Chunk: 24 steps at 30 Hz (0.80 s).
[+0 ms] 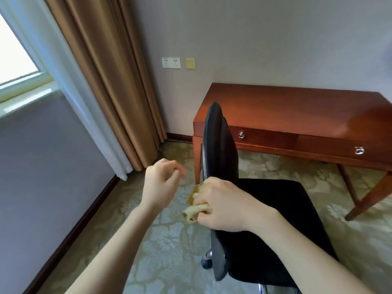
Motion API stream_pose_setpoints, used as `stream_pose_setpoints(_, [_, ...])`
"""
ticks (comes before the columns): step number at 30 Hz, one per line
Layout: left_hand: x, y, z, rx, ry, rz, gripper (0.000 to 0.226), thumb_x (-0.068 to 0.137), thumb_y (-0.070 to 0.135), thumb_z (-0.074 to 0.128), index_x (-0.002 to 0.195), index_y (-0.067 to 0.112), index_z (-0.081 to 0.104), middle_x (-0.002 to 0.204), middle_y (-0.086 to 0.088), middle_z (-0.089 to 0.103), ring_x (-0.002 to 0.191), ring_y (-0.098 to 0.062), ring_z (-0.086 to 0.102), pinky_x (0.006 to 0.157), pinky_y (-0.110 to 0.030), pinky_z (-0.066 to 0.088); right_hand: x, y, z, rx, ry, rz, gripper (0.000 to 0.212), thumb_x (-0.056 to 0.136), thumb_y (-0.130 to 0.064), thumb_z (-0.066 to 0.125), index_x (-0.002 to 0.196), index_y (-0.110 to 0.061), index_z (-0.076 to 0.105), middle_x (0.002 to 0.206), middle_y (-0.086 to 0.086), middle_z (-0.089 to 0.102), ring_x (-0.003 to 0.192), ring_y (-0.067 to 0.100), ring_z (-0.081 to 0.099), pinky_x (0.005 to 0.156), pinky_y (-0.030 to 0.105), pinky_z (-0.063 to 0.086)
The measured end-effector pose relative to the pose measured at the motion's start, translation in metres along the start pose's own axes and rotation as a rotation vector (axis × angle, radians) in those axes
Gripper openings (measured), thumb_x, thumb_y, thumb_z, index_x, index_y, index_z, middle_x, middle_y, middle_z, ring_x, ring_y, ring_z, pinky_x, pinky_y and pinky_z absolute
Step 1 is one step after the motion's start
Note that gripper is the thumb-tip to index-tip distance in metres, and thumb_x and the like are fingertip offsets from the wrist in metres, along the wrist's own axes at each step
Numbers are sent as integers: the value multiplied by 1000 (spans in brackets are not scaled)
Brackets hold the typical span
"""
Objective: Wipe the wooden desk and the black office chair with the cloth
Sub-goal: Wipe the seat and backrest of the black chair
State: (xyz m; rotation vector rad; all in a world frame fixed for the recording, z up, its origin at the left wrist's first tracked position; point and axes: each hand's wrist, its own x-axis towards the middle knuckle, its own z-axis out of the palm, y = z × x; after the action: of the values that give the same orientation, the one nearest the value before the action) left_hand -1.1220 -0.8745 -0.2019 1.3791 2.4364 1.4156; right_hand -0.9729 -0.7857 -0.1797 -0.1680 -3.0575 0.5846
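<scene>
Yellow cloth (194, 211), bunched into a wad, sits in your right hand (222, 205), whose fingers are curled tightly round it so that only the folded ends poke out on the left side of the fist. That fist is right at the black office chair (275, 219), at the spot where the backrest (216, 141) meets the seat (286, 209); whether the cloth is actually pressing on the upholstery or just beside it you cannot tell from this angle. Your left hand (162, 183) hangs in the air near the right one, apart from the chair, fingers loosely curled and a little blurred, holding nothing. The wooden desk (297, 107) stands against the wall beyond the chair, well away from both hands, its top glossy and bare of objects. Judging by where the cloth is, you are on the chair part of the job, working low on the backrest. Nothing on the desk shows whether it has been wiped: no streaks, no damp patch, only a sheen. Treat the seat, the rest of the backrest and possibly the desk as left to do. With the cloth so tightly balled, little of it would meet the surface, so opening it out flat would probably serve the broad seat better.
</scene>
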Motion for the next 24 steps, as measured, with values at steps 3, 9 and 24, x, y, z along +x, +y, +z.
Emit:
stream_pose_setpoints(3, [22, 15, 17, 148, -87, 162, 45, 77, -12, 49, 108, 11, 72, 114, -1, 67, 119, -22, 53, 104, -18, 33, -34, -10, -2, 12, -49, -28, 29, 78, -30, 45, 56, -11, 49, 63, 1, 53, 73, 20, 48, 74, 37, 45])
stream_pose_setpoints(9, [13, 34, 50, 298, -252, 286, 52, 88, -2, 44, 132, 22, 56, 153, 1, 32, 148, -19, 4, 118, -45, 9, -100, -11, -23, 237, -156, 124, 19, 68, -37, 49, 50, -31, 52, 56, -3, 49, 56, 11, 45, 55, 28, 42])
stream_pose_setpoints(24, [-106, 55, 100, 264, -95, 473, 58, 84, 39, 25, 135, 25, 48, 139, 4, 46, 132, -16, 29, 116, -41, -4, -195, -4, 22, -266, 656, 472, 23, 93, -32, 51, 72, -25, 56, 82, -4, 60, 80, 22, 52, 67, 37, 42])
